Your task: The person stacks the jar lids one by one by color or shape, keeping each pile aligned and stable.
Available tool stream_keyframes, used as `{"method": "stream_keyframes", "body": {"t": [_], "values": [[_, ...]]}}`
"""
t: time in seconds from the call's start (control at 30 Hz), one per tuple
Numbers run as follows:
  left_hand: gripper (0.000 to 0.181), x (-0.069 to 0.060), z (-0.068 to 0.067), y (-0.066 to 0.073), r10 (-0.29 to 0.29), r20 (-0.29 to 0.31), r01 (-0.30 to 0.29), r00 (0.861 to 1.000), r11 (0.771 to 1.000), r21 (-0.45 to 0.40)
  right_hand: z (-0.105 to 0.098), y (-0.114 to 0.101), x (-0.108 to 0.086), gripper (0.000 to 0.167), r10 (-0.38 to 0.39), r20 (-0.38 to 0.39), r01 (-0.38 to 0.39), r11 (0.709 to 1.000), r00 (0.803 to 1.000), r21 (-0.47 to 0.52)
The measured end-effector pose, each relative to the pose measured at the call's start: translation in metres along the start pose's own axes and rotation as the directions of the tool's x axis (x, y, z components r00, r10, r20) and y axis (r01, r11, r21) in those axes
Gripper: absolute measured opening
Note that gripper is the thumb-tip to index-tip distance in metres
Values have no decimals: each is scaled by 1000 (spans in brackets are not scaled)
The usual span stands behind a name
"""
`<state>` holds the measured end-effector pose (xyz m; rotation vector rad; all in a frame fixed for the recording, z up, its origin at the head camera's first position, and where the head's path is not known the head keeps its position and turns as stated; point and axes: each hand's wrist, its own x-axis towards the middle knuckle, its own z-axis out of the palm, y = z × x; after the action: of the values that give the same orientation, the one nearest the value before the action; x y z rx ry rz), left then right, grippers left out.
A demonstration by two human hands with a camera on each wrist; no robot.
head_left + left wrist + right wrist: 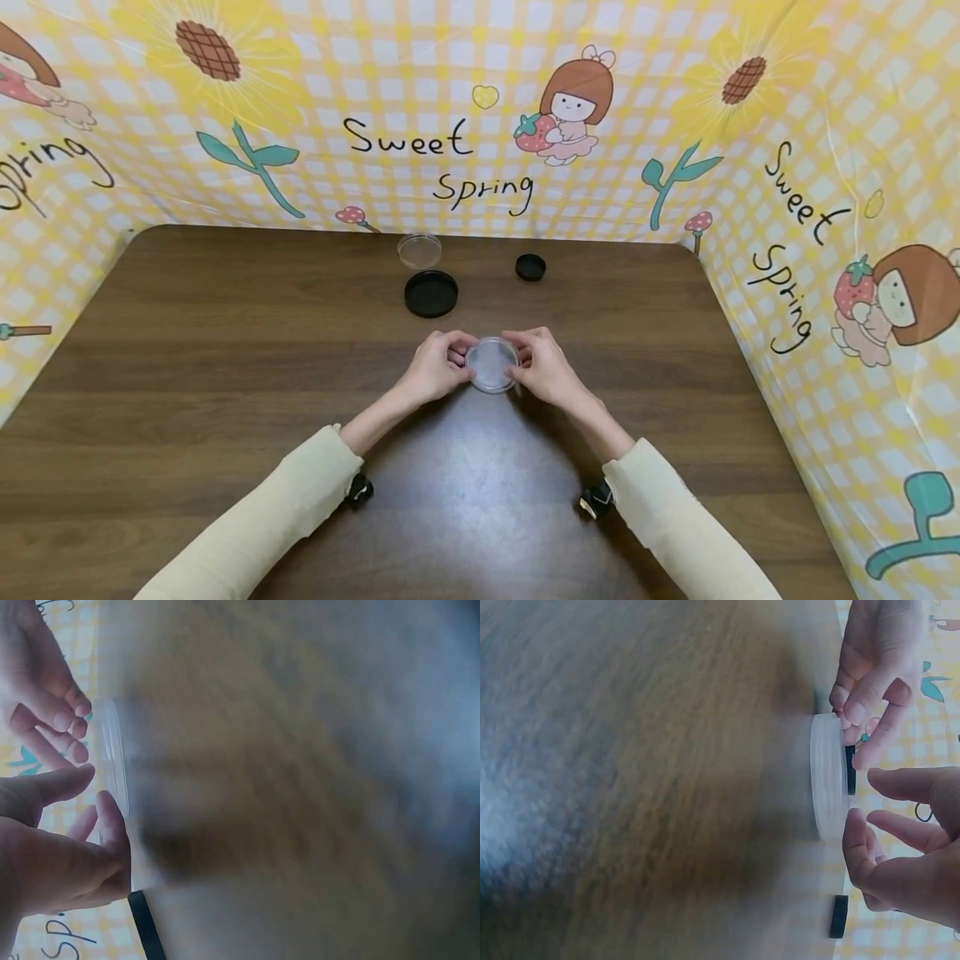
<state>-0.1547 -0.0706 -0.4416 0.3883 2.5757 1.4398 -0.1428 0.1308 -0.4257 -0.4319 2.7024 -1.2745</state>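
Note:
A clear, round plastic dish [492,365] with a shallow ridged side lies flat on the brown table in front of me. My left hand [439,365] holds its left rim, thumb at the near side and forefinger at the far side. Opposite it, my right hand [545,364] holds the right rim in the same way. Both wrist views show the dish edge-on, with fingertips of the left hand [71,851] and right hand [911,847] close about it. Whether every fingertip presses on the rim is hard to tell there.
Beyond the hands lies a large black round lid [431,294], with another clear round dish [419,250] behind it. A smaller black round lid [531,267] sits to the right. Yellow checked cloth [420,83] walls the back and sides of the wooden table [262,375].

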Motion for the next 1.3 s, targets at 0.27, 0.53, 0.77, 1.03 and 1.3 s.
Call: {"method": "stream_keyframes", "body": {"t": [0.27, 0.53, 0.77, 1.03, 1.3], "values": [[38, -3, -8, 2, -38, -45, 36, 998, 998, -57, -5, -5, 6, 49, -34, -12, 34, 999, 999, 15], [42, -8, -23, 0, -11, -74, 7, 997, 998, -56, -8, -8, 16, 50, -18, -19, 19, 999, 1000, 51], [47, -10, -44, -7, -71, -112, 59, 991, 992, -111, -2, -11, 24, 50, -8, 25, 6, 998, 1000, 67], [47, -11, -64, -25, -152, -159, 139, 975, 986, -87, -1, -15, 29, 50, -30, 15, 28, 997, 999, 73], [44, -8, -75, -36, -153, -147, 149, 977, 988, -35, 4, -18, 38, 42, -49, 3, 49, 995, 999, 91]]}}
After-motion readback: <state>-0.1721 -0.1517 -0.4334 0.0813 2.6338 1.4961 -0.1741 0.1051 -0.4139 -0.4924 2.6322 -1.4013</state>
